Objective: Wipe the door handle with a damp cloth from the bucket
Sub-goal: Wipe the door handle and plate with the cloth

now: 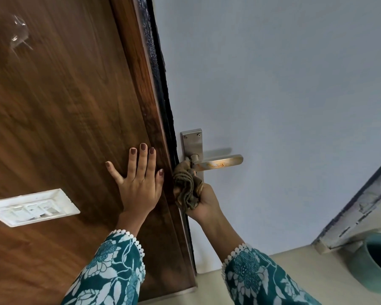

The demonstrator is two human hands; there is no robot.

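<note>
A silver lever door handle (220, 162) on a long metal backplate (193, 143) juts to the right from a pale door; the lever shows rusty smears. My right hand (205, 201) is shut on a crumpled brown cloth (186, 187), and the cloth's top presses against the handle's base where the lever meets the plate. My left hand (139, 181) lies flat with fingers spread on the brown wooden panel (64, 117), just left of the dark door edge. The teal bucket (374, 263) stands on the floor at the lower right.
A white switch plate (31, 206) sits on the wooden panel at the left. The dark door edge (163, 84) runs down between panel and pale door (273, 84). A worn grey frame (359, 212) rises behind the bucket. Beige floor (295, 271) lies below.
</note>
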